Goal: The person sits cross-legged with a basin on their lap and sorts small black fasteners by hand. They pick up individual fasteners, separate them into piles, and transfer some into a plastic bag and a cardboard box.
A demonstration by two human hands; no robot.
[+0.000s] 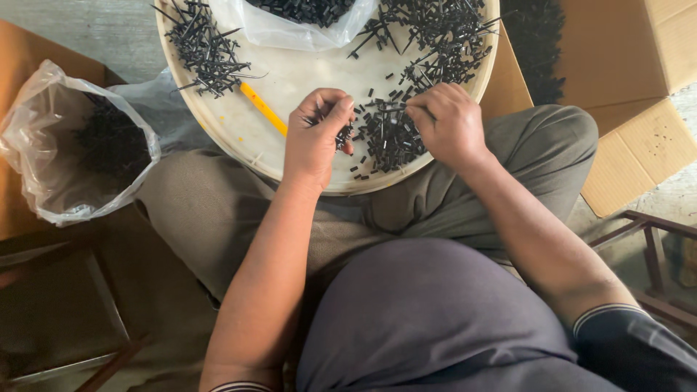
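Head view
Left hand [314,138]: rests on the near part of the round tray [305,80]; fingers curled inward, pinching a small bunch of short black pieces [343,135] between thumb and fingertips.
Right hand [446,123]: lies just right of the left hand, on the tray's near right part; fingers bent downward onto the loose pile of black pieces [388,138]. The grip is partly hidden by the knuckles, so whether it pinches a piece cannot be told.
Loose pile: dark, short stick-shaped parts, lying between both hands and touching the right fingertips.
Round tray: pale, shallow, resting on the person's lap; its near rim is between the two wrists.
Branched black clusters [207,47]: far left on the tray; a second mass [443,33] lies far right.
Yellow stick [263,109]: lies tilted on the tray, left of the left hand, apart from it.
Clear bag on tray [290,29]: far centre, holding black parts.
Clear bag at left [76,145]: off the tray, open-topped, dark parts inside.
Cardboard box [624,94]: far right, beside the knee.
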